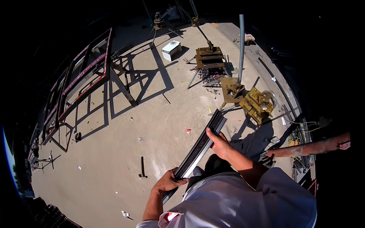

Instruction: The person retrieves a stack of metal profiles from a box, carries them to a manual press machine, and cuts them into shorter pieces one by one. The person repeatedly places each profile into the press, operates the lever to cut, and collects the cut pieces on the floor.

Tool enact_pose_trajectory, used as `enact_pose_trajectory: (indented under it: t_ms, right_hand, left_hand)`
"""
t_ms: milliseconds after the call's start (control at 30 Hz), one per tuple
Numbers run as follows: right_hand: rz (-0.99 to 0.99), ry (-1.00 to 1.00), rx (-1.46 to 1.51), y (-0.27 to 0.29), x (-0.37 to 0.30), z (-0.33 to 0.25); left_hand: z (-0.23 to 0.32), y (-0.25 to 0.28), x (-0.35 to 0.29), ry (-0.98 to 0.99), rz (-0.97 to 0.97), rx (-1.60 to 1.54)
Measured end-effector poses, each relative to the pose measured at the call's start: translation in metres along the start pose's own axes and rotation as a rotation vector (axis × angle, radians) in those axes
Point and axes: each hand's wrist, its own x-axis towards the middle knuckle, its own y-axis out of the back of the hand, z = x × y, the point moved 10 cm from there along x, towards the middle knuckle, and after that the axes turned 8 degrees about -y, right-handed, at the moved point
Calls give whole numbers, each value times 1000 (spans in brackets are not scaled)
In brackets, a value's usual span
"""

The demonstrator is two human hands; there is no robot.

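Note:
A bundle of dark metal profiles with grooved faces and a bright lower edge lies slantwise across the front of my body. My left hand is closed round its near, lower part, thumb over the top. Farther up, my right hand grips the other side, its thumb lying along the upper face. The far end of the bundle points toward a yellow-brown metal machine on a stand. How many pieces make up the bundle I cannot tell.
A rusty yellow press on legs stands beyond, scraps heaped under it. Beside it rises a long grey lever. A white box sits farther back. At left a large dark frame rests on supports. A rusty pipe juts in from the right.

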Motion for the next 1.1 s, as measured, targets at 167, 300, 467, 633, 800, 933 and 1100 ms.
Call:
enact_pose_trajectory:
  t_ms: [167,300,467,633,800,933,1100]
  right_hand:
    - [-64,15,87,-23,112,-49]
    - [-32,-82,78,-40,233,-72]
    - [-99,-156,-110,-99,357,-150]
    - [-165,-73,-245,-167,469,-261]
    - [-120,-44,-271,-182,595,-335]
    - [2,-28,-180,-170,673,-382]
    - [136,55,-71,-165,757,-453]
  left_hand:
    - [29,93,101,79,-42,113]
    - [37,168,180,88,21,45]
    - [68,265,264,164,98,-56]
    - [126,371,355,62,194,-106]
    - [150,479,464,19,171,-129]
    - [151,575,574,4,159,-55]
    - [198,679,703,-32,49,44]
